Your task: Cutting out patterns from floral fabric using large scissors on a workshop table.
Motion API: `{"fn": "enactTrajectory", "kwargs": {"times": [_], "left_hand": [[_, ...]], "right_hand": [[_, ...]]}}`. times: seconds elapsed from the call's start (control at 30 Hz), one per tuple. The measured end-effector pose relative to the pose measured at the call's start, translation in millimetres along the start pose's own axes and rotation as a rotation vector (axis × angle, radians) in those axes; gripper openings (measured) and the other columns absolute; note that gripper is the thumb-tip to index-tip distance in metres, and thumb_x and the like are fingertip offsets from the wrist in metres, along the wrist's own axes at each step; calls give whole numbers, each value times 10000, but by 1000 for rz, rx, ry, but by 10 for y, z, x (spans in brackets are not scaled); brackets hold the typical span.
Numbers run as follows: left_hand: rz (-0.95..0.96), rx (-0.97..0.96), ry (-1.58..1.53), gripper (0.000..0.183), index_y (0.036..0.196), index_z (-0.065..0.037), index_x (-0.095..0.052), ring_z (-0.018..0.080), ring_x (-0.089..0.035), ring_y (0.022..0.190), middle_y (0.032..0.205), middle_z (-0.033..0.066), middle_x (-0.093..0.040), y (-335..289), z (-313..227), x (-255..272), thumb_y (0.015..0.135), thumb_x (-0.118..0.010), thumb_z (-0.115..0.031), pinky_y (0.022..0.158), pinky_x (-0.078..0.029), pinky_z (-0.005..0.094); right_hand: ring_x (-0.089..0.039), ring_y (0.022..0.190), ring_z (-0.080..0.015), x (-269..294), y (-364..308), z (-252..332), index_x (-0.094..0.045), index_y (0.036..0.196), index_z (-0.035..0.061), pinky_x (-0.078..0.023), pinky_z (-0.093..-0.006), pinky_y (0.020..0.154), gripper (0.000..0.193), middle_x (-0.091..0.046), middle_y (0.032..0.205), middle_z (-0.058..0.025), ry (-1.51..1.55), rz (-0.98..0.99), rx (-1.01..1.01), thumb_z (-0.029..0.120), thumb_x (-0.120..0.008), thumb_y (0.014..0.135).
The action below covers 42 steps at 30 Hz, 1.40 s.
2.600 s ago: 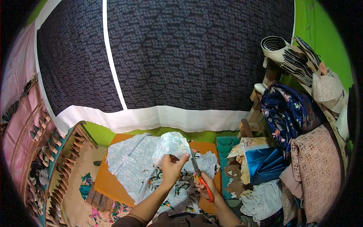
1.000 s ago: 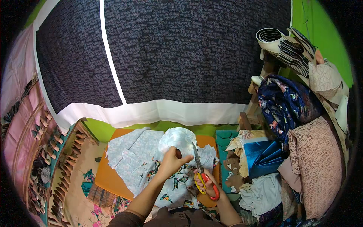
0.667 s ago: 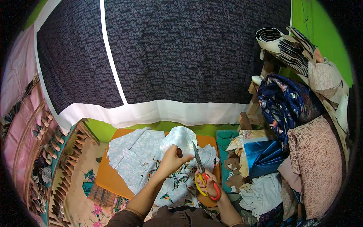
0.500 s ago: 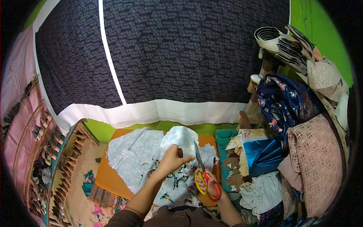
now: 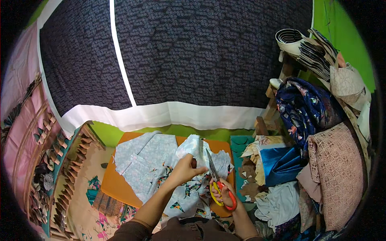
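My left hand (image 5: 185,170) pinches a small pale, shiny piece of fabric (image 5: 188,145) between thumb and fingers, holding it up over the table. In my right hand (image 5: 223,193) is a pair of scissors (image 5: 212,165) with one red and one yellow handle. Their blades point up and away, just right of the held piece; whether they touch it I cannot tell. Below both hands lies a larger light-grey cloth (image 5: 146,154) with a dark, colourful print showing on its turned-over parts. It spreads over an orange tabletop (image 5: 113,184).
Wooden shoe lasts (image 5: 69,181) line a rack at the left. To the right are piled fabrics: a blue satin piece (image 5: 277,164), a crumpled white cloth (image 5: 277,207), a beige lace-patterned roll (image 5: 335,172) and a navy floral bundle (image 5: 301,108). A dark patterned curtain (image 5: 201,56) hangs ahead.
The pale piece has sunk and narrowed in my left hand. The scissors, which overlapped its right edge, now sit a little lower and beside it. The view has shifted slightly.
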<state>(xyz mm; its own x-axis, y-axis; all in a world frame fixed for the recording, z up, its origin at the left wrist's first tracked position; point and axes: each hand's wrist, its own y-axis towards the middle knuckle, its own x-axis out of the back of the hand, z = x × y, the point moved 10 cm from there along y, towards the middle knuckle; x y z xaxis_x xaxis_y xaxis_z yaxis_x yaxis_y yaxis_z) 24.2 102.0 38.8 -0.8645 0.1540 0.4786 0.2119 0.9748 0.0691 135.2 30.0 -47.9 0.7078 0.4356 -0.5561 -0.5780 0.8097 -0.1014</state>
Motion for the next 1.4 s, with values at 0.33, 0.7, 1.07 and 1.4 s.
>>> {"fn": "enactTrajectory", "kwargs": {"times": [0.33, 0.7, 1.07, 1.4], "left_hand": [[-240, -21, -205, 411, 753, 36, -456, 106, -437, 521, 561, 39, -455, -109, 13, 94, 661, -678, -298, 442, -350, 258], [-504, 2, -196, 417, 692, 25, -459, 117, -376, 478, 538, 37, -433, -196, 289, 86, 624, -699, -310, 430, -314, 262], [-373, 53, -161, 403, 689, 22, -462, 100, -368, 484, 542, 25, -419, -176, 178, 143, 615, -707, -289, 421, -311, 254], [-303, 45, -133, 410, 698, 14, -457, 106, -375, 506, 570, 27, -420, -120, 220, 75, 613, -706, -301, 436, -321, 258]], "right_hand": [[-378, 502, -56, 59, 34, -67, -421, 999, 70, -304, -167, 412, 342, -400, 684, 2, 91, -83, 0, 370, -332, 860], [-360, 606, -20, 52, 58, -17, -403, 1001, 4, -323, -124, 515, 431, -374, 726, 20, -360, -120, 318, 406, -384, 847], [-335, 532, -43, 2, 79, -201, -389, 977, 66, -293, -160, 446, 663, -351, 678, 10, -1, -163, -65, 640, -474, 655], [-337, 544, -38, -55, 31, -154, -391, 1022, 80, -278, -150, 432, 419, -375, 706, 17, 105, -45, -14, 453, -386, 829]]}}
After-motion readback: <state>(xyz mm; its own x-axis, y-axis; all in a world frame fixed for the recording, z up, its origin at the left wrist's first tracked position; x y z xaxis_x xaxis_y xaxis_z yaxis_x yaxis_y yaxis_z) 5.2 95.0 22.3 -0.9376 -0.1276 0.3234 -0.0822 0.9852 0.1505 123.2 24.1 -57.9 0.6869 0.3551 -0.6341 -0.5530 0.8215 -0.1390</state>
